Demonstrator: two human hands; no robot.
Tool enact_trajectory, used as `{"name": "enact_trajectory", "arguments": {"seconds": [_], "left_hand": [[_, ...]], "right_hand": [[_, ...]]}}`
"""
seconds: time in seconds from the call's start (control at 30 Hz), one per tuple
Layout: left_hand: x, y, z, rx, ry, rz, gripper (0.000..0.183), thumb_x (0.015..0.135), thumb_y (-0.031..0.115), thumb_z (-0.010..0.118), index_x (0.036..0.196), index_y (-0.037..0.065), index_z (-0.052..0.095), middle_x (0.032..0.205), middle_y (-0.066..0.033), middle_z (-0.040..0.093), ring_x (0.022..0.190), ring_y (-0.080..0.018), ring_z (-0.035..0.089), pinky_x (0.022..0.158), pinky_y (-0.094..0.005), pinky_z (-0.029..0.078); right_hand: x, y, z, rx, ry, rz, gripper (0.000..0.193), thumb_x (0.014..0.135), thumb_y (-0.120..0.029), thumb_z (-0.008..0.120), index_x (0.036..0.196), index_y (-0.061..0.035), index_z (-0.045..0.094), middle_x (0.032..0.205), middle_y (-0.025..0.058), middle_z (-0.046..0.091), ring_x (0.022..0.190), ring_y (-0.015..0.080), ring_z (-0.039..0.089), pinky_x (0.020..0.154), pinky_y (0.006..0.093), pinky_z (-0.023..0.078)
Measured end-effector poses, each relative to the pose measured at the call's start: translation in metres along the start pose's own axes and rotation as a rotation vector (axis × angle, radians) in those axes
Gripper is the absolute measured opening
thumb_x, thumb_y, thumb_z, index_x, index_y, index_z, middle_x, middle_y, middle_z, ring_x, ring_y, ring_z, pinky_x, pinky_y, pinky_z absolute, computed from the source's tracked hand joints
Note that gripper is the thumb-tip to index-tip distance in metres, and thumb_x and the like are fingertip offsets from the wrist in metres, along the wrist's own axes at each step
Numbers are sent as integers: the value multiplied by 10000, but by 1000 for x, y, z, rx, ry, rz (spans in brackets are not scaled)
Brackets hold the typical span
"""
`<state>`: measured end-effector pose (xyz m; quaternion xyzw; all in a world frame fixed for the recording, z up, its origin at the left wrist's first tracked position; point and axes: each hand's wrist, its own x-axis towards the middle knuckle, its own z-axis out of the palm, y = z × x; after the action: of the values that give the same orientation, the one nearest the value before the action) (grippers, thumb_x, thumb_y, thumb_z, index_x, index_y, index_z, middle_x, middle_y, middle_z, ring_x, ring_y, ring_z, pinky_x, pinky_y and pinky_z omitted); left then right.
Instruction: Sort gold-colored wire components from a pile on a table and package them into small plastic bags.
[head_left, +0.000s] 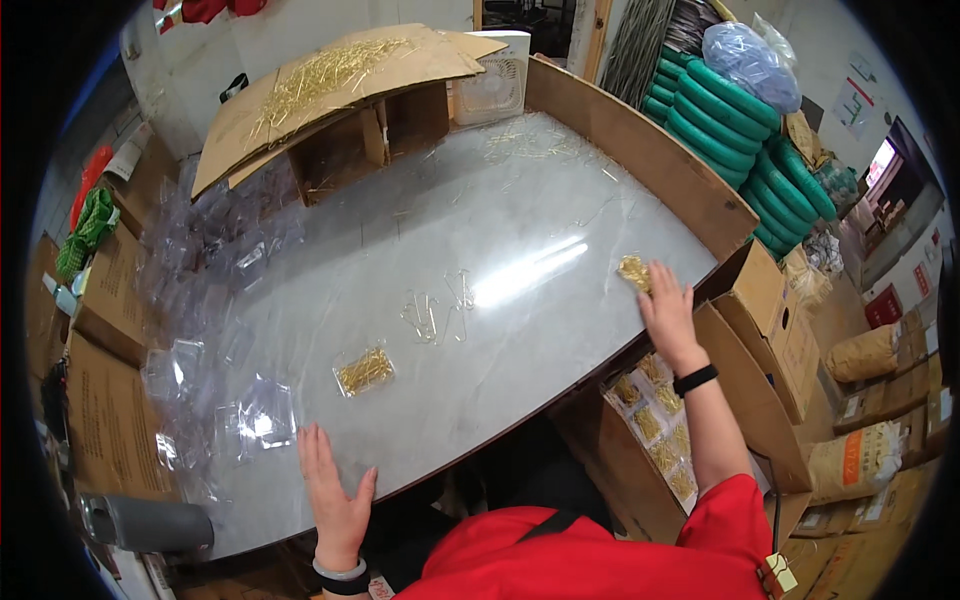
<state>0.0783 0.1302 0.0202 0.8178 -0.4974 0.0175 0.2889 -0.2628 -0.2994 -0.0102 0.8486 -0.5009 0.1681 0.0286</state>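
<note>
My left hand (335,495) is above the near left edge of the grey table (520,380), fingers stretched and thumb apart, holding nothing. To its upper right lies a clear plastic box (364,372) filled with gold wire pins. My right hand (668,315) rests at the table's right edge with its fingers spread. Beside its index finger and thumb sits a small clump of gold wire pins (634,272), which the hand seems to touch; any box around the clump is hard to make out. Several loose wire hooks (430,315) lie mid-table.
Many clear plastic boxes (225,250) crowd the left side, with a dark grey bottle (155,524) nearby. A cardboard shelf (375,75) heaped with gold pins and a white fan (490,85) stand at the back. Below the right edge, a carton (650,425) holds filled boxes.
</note>
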Motion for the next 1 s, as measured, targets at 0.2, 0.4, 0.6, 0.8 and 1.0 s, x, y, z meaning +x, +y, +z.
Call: {"name": "enact_trajectory", "arguments": {"seconds": [0.2, 0.4, 0.6, 0.8, 1.0], "left_hand": [[0, -8, 12, 41, 9, -17, 815, 854, 201, 766, 1506, -76, 362, 1572, -264, 349, 1488, -464, 272, 1207, -516, 266], [1, 0, 12, 64, 2, -33, 779, 873, 277, 755, 1464, -93, 406, 1532, -270, 395, 1454, -480, 314, 1194, -548, 272], [2, 0, 19, 145, 13, -28, 745, 889, 349, 722, 1424, -94, 450, 1472, -279, 454, 1404, -510, 362, 1178, -588, 278], [-5, 5, 10, 231, 38, -96, 687, 879, 295, 687, 1405, -95, 478, 1421, -283, 507, 1382, -507, 400, 1177, -585, 278], [8, 5, 17, 220, 99, -26, 584, 905, 296, 690, 1361, -46, 559, 1366, -237, 587, 1300, -434, 523, 1132, -553, 370]], "right_hand": [[41, 53, -5, 6, -5, 50, 694, 992, -370, 572, 1572, -87, 319, 1649, 163, 277, 1519, 375, 256, 1204, 635, 162], [57, 12, -23, 62, 210, -149, 802, 956, -415, 627, 1589, -67, 277, 1663, 226, 188, 1543, 417, 141, 1230, 575, 139], [171, -20, -33, 411, -12, -31, 708, 1019, -394, 543, 1556, 5, 311, 1607, 285, 287, 1511, 405, 252, 1228, 442, 234], [264, 4, 1, 75, -342, 276, 542, 1020, -247, 476, 1468, 56, 441, 1410, 257, 576, 1327, 372, 540, 1131, 420, 395], [314, 164, 120, -1122, -726, -580, 347, 988, -188, 486, 1204, -10, 691, 1273, 202, 678, 1111, 391, 675, 991, 438, 515]]}}
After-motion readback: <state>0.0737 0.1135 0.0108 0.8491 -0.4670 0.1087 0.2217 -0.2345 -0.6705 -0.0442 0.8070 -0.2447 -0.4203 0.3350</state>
